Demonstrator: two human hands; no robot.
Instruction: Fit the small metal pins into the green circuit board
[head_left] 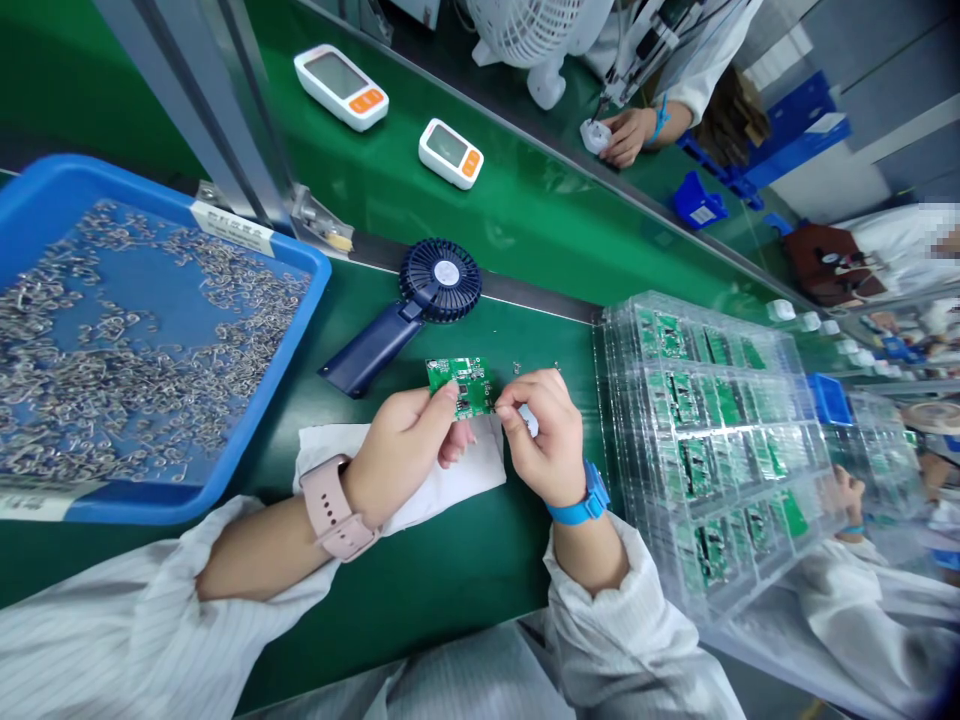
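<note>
A small green circuit board (474, 372) is held up over the bench by my left hand (412, 430), its thumb lying across the face of the board. My right hand (546, 430) is closed in a pinch at the board's right edge; whatever is between thumb and forefinger is too small to make out. Beneath the hands lies a folded white cloth (420, 500). Just behind my right hand, a few tiny metal pieces (517, 368) rest on the green bench.
At left stands a blue tray (321, 275) of small bent metal clips. A dark blue handheld fan (375, 345) lies behind my left hand. Stacked clear compartment trays (652, 310) of boards stand at right. Two white meters (341, 87) sit beyond the rail, near a co-worker's hand (628, 137).
</note>
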